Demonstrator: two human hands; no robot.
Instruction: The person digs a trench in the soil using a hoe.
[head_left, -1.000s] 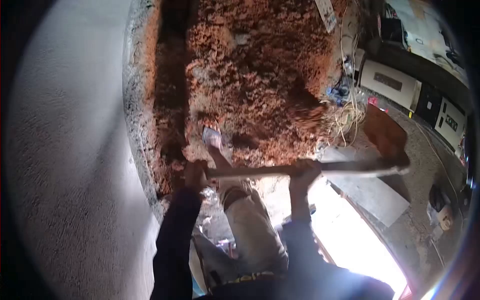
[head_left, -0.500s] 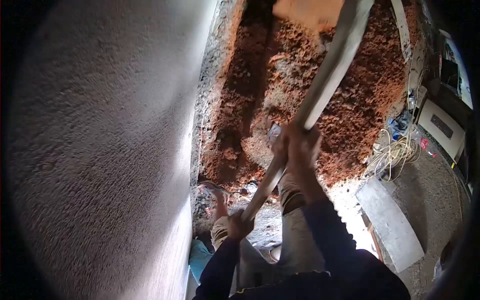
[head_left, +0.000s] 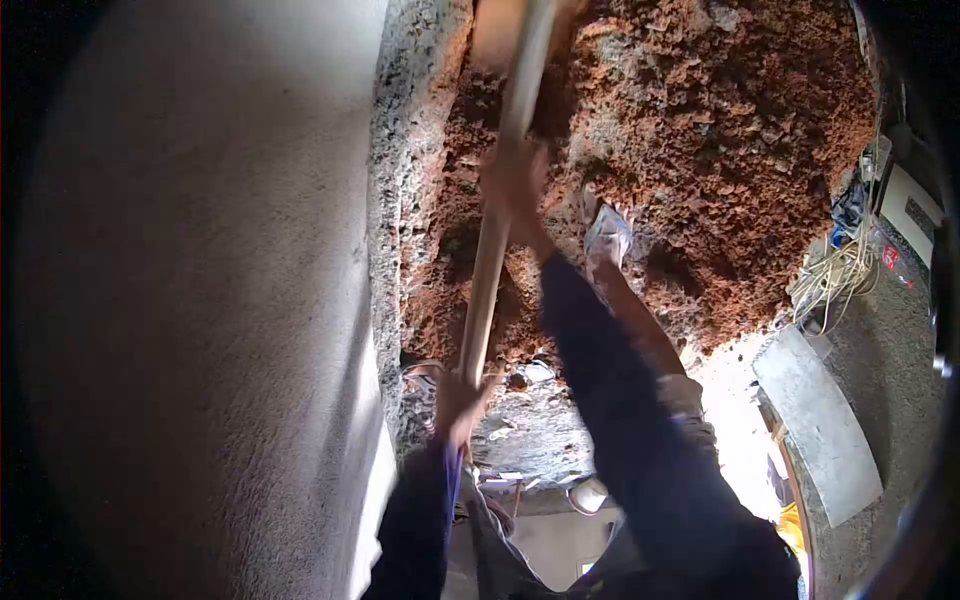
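A long wooden-handled hoe (head_left: 487,290) runs from low in the view up to the top edge, where its broad reddish blade is smeared by motion. Near the handle's lower end, my left hand (head_left: 460,405) is closed around it. Higher up the shaft, my right hand (head_left: 515,185) grips it, a little blurred. Loose red soil (head_left: 740,160) lies under and beyond the hoe. One of my feet, in a sandal (head_left: 610,235), stands on this soil to the right of the handle.
A rough grey wall (head_left: 220,280) rises along the left side. To the right lie a coiled pale cable (head_left: 835,280), a plastic bottle (head_left: 895,262) and a flat grey board (head_left: 820,425). A white cup-like container (head_left: 588,495) shows below, near my legs.
The hoe has swung left and now stands more upright in view, with both hands still on it. My right arm reaches further forward, and my sandaled foot shows on the soil.
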